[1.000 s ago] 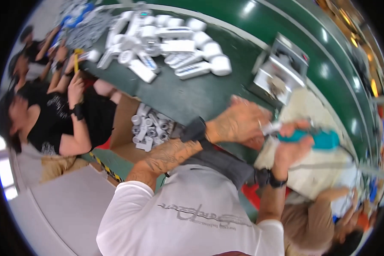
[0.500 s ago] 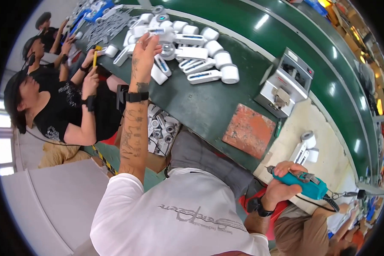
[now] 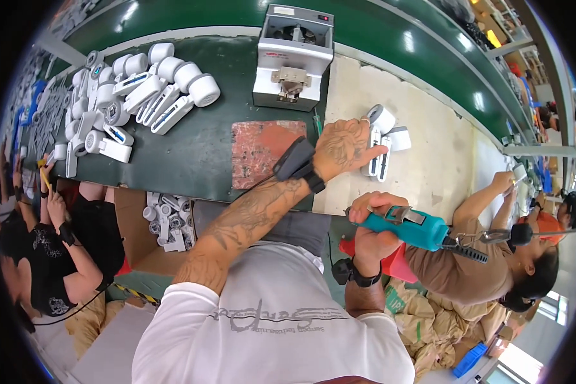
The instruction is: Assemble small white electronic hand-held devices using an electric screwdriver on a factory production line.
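Observation:
My left hand (image 3: 345,150) is over the edge of two white handled parts (image 3: 384,160) with round heads, lying on the beige board. Its thumb stretches across their handles, apart from the fingers, which are partly hidden behind the back of the hand. I see nothing held in it. Nearer to me, my right hand (image 3: 379,237) is wrapped round a teal electric screwdriver (image 3: 422,229), its tip toward the left and its coiled cord and hook trailing right.
A reddish stone slab (image 3: 256,150) lies left of my left hand, below a grey metal machine (image 3: 292,64). White parts (image 3: 150,96) crowd the green table (image 3: 192,141) at left. A box of parts (image 3: 134,237) stands below. Co-workers sit at both sides.
My left hand has left the pile of white parts and come right, to the parts on the board. The view has turned right; my right hand still grips the screwdriver.

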The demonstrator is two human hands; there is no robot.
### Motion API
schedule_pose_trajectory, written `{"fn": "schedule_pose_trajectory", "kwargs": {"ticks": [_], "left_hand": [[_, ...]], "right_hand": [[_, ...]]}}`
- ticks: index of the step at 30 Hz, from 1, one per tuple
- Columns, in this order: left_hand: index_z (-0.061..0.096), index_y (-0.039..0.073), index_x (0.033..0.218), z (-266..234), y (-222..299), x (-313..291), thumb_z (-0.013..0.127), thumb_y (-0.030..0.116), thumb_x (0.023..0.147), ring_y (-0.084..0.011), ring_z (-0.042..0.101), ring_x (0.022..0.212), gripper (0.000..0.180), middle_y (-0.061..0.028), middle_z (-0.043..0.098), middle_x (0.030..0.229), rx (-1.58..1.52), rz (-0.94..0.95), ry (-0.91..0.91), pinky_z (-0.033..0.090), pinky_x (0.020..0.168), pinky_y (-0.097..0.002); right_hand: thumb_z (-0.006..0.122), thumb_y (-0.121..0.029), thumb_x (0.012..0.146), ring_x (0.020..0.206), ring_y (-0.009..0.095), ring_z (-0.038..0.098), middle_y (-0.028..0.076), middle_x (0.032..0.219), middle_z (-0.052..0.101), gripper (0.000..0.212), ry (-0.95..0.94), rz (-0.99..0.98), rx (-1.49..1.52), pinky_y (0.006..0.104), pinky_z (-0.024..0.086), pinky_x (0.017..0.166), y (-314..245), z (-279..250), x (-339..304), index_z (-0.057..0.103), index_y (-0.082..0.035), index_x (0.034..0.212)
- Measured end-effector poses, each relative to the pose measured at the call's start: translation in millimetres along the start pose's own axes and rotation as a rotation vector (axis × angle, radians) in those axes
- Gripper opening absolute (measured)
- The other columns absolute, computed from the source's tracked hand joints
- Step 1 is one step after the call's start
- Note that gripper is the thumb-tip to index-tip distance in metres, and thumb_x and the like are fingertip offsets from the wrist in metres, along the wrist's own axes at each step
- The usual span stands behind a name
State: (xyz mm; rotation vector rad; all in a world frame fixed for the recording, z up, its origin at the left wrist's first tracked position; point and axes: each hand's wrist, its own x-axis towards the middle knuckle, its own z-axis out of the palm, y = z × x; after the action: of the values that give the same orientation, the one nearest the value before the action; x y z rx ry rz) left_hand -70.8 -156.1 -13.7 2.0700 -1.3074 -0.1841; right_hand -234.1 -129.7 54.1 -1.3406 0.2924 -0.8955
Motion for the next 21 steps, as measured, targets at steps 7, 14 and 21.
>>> {"fn": "schedule_pose_trajectory", "kwargs": {"ticks": [7,14,21], "left_hand": [[0.062,-0.001,0.108,17.0,-7.4,15.3,0.063,0.060,0.089,-0.0406,0.065,0.102,0.064,-0.0244,0.068,0.102,-0.048,-0.124,-0.114,0.050,0.089,-0.0493],[0.062,0.005,0.102,-74.0,-16.2,-30.4,0.070,0.026,0.084,-0.0364,0.065,0.089,0.029,-0.0134,0.065,0.100,-0.210,0.064,0.132,0.054,0.084,-0.0453],[0.070,0.006,0.102,-111.8,-59.7,-91.8,0.076,0.017,0.080,-0.0337,0.066,0.102,0.025,-0.0109,0.069,0.104,-0.093,0.188,0.222,0.055,0.093,-0.0421]], "right_hand": [[0.055,-0.040,0.103,0.063,0.021,0.057,0.013,0.078,0.058,0.043,-0.054,-0.084,0.052,0.0326,0.048,0.057,4.1,-12.7,0.9,0.051,0.002,0.110],[0.064,-0.051,0.096,0.063,0.021,0.057,0.011,0.074,0.058,0.056,0.022,-0.030,-0.027,0.0333,0.047,0.057,11.7,-5.4,21.2,0.056,0.003,0.109],[0.060,-0.076,0.088,0.059,0.018,0.050,0.005,0.067,0.050,0.081,-0.036,0.045,0.013,0.0328,0.044,0.057,14.5,37.3,50.0,0.054,0.001,0.112]]}}
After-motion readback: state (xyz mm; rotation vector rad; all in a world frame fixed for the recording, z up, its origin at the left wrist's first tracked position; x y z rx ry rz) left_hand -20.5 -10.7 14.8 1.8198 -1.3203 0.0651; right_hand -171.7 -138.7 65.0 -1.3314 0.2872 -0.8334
